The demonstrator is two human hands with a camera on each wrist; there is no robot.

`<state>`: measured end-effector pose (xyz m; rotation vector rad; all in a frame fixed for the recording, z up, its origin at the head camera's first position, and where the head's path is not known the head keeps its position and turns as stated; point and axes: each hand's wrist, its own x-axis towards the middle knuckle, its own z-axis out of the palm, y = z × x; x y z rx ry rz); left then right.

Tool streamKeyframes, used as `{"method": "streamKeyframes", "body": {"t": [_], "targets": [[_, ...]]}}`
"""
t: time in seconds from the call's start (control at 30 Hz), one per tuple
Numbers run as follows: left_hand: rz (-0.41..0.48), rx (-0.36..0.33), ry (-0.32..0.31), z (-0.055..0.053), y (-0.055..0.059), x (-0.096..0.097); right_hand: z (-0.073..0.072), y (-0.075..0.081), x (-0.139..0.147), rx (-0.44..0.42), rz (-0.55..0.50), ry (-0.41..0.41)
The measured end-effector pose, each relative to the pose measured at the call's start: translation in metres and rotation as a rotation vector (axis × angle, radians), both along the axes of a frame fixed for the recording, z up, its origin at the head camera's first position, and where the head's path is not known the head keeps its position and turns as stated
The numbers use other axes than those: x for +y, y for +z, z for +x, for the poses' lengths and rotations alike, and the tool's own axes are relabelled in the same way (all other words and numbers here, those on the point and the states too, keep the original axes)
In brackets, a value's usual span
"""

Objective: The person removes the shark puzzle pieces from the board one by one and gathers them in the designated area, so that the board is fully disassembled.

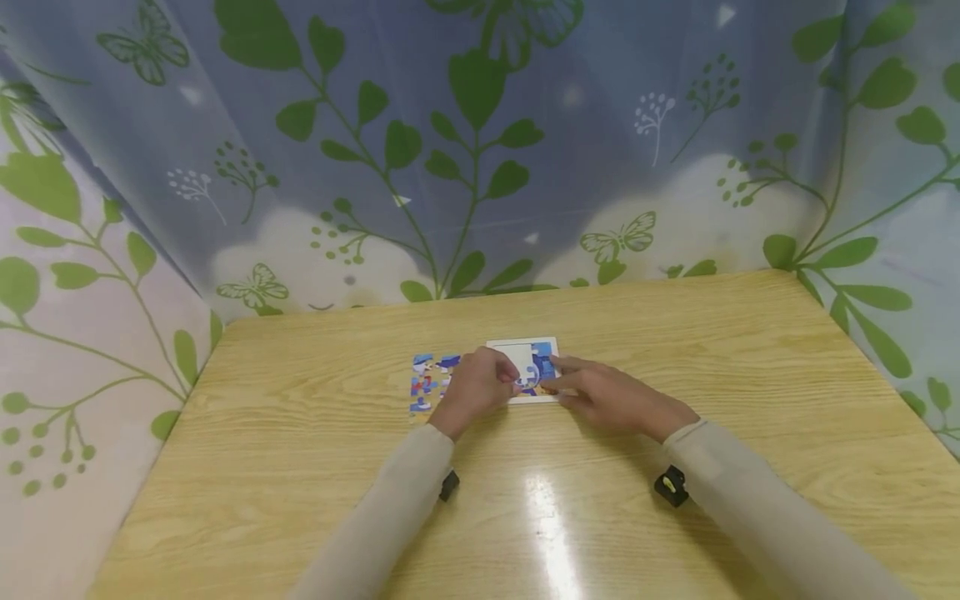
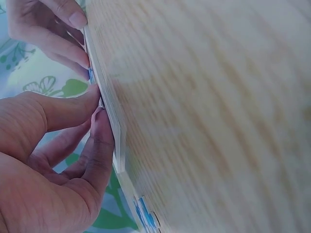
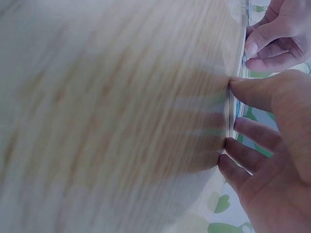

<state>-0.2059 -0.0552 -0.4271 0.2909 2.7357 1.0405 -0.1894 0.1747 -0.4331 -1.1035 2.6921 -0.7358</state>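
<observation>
Both hands meet over a small jigsaw tray (image 1: pixel 534 348) that lies flat on the wooden desk (image 1: pixel 675 333), a little left of the desk's middle and toward its far side. The tray is white-framed, with blue picture parts filled in on its right half and a bare white patch at its far left.

The left hand (image 1: pixel 474 387) covers the tray's near left corner. Its grip is curled: in the left wrist view the thumb and forefinger (image 2: pixel 99 141) come together at the tray's edge (image 2: pixel 109 114), pinching something small there, most likely a puzzle piece, though the piece itself is hidden by the fingertips.

The right hand (image 1: pixel 611 397) lies on the right side of the tray with its grip released, fingers fairly straight. The right wrist view shows its thumb (image 3: pixel 250 92) and fingertips pressing against the tray's thin edge (image 3: pixel 232 109), steadying it without closing round it.

Loose puzzle pieces (image 1: pixel 427 382), blue, white and red, lie scattered on the desk just left of the left hand.

A leaf-and-butterfly curtain (image 1: pixel 480 125) hangs round the far and side edges of the desk.
</observation>
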Motion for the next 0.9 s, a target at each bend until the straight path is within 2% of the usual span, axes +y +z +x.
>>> {"method": "streamKeyframes", "body": {"t": [0.5, 0.9], "targets": [[-0.018, -0.049, -0.012, -0.0024, 0.0023, -0.0018, -0.0002, -0.0050, -0.0021, 0.029, -0.019, 0.007], [0.006, -0.068, 0.019, -0.0011, 0.0067, -0.0001, 0.0004, -0.0035, -0.0028, 0.033, -0.007, 0.004]]}}
